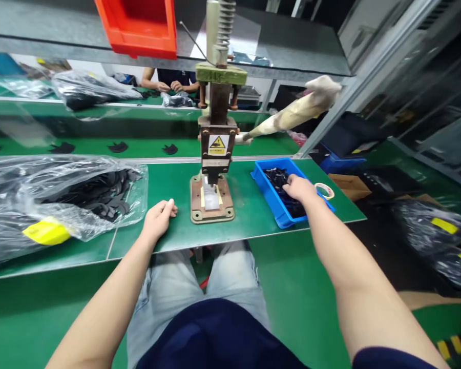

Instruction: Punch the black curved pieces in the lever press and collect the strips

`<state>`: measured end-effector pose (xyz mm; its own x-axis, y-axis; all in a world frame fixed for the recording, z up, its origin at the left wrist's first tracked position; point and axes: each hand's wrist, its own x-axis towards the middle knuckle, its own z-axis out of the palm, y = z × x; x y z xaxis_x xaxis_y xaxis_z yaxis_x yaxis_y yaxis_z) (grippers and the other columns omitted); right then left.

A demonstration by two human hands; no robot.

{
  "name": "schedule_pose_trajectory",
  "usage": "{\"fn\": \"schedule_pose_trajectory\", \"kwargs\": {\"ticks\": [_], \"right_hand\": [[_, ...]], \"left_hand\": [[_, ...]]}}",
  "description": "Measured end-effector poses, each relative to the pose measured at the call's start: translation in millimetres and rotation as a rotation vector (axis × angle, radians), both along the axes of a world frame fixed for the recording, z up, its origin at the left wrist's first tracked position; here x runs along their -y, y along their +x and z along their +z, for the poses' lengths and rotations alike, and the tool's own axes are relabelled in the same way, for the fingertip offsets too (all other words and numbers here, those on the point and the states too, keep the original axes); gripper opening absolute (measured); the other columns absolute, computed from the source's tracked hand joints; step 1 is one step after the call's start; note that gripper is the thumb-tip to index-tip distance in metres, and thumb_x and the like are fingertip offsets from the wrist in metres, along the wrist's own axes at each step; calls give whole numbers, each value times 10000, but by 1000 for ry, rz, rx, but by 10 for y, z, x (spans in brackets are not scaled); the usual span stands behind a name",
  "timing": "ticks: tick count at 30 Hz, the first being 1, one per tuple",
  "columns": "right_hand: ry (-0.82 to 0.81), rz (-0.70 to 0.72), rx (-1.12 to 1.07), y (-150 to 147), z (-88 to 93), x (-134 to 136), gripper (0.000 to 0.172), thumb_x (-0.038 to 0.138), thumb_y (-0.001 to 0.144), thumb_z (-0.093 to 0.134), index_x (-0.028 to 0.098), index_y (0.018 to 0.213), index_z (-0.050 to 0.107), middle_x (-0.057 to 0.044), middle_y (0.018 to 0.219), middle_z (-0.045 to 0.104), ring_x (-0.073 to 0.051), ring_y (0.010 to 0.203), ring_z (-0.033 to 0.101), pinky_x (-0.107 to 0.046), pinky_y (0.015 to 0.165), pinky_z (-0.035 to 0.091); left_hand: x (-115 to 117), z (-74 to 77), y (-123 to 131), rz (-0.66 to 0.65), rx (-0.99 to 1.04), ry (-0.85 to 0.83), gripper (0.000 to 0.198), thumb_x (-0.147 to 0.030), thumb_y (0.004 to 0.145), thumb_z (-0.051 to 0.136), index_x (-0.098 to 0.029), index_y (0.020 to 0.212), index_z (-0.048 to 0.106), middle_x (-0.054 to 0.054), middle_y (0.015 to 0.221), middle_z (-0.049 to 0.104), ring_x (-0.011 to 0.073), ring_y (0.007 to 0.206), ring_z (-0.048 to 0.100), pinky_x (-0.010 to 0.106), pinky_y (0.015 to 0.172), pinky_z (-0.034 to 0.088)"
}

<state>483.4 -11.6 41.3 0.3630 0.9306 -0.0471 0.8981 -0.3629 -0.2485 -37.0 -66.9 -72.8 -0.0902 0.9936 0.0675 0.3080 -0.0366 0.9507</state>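
Reaching over bin edge (269,197), right hand (300,187) sits clear of press (216,146).

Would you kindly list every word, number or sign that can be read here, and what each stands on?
"113" or "443", I cannot tell which: green block of the press.
Yellow warning triangle with a hand symbol: white sticker on the press.
Too small or blurred to read: the line beneath the triangle, and the pale strip below the sticker.
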Motion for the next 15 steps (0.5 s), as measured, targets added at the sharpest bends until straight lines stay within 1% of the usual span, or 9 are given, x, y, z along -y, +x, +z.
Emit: {"fn": "schedule_pose_trajectory", "kwargs": {"ticks": [2, 4, 6, 8, 9, 10, 12, 14, 15], "right_hand": [[154, -7, -85, -41, 97, 106, 395, 488, 939, 681, 148, 1140, 677, -98, 1090, 733, -221, 1066, 688, -464, 1046, 559], [296, 30, -217, -178, 147, 261, 389, 470, 940, 638, 151, 1160, 671, -106, 1024, 737, -217, 977, 691, -434, 990, 563], [383, 115, -392, -435, 116, 474, 429, 493, 961, 573, 165, 1221, 666, -98, 1018, 745, -186, 900, 695, -389, 917, 585], [398, 223, -585, -801, -4, 727, 472, 545, 969, 550, 183, 1245, 676, -87, 1022, 760, -160, 853, 710, -357, 858, 608], [383, 275, -678, -1011, -90, 857, 489, 576, 961, 569, 183, 1226, 690, -83, 1007, 767, -153, 835, 718, -350, 837, 618], [355, 327, -768, -1229, -185, 984, 509, 606, 952, 589, 181, 1209, 698, -79, 976, 771, -148, 807, 720, -344, 808, 626], [284, 416, -932, -1651, -377, 1209, 555, 666, 947, 594, 173, 1180, 701, -59, 864, 759, -134, 720, 700, -320, 723, 623], [198, 482, -1071, -2005, -531, 1384, 583, 711, 949, 576, 172, 1138, 696, -34, 773, 732, -119, 645, 671, -294, 653, 604], [155, 505, -1129, -2144, -585, 1450, 586, 725, 951, 566, 174, 1106, 691, -25, 747, 721, -114, 622, 660, -284, 631, 595]], "left_hand": [[-3, 12, -15, -2, -30, 8, 551, -630, 997, 557, -223, 642, 670, 49, 692, 694, 199, 712, 673, 309, 740, 542], [14, 29, -13, 23, -15, 37, 562, -595, 1030, 521, -223, 632, 658, 46, 674, 667, 189, 696, 651, 304, 741, 536], [77, 60, 36, 66, 24, 86, 460, -546, 1040, 542, -218, 759, 699, 39, 728, 671, 184, 727, 655, 302, 765, 544], [207, 114, 144, 87, 34, 157, 306, -497, 1022, 613, -222, 966, 736, 43, 853, 699, 184, 794, 670, 307, 798, 555], [297, 150, 215, 67, 19, 205, 261, -469, 1008, 654, -232, 1075, 740, 52, 932, 709, 187, 839, 678, 314, 819, 562], [399, 192, 293, 17, -4, 258, 267, -439, 995, 688, -244, 1172, 734, 64, 1015, 712, 193, 887, 684, 326, 845, 569], [615, 288, 447, -144, -41, 357, 350, -387, 984, 722, -272, 1314, 713, 96, 1170, 702, 210, 979, 697, 363, 905, 586], [801, 379, 566, -310, -51, 409, 434, -350, 982, 733, -303, 1411, 685, 118, 1261, 690, 228, 1030, 706, 400, 930, 604], [873, 414, 606, -375, -52, 418, 454, -335, 987, 729, -315, 1438, 675, 122, 1271, 695, 234, 1041, 710, 412, 933, 611]]}}
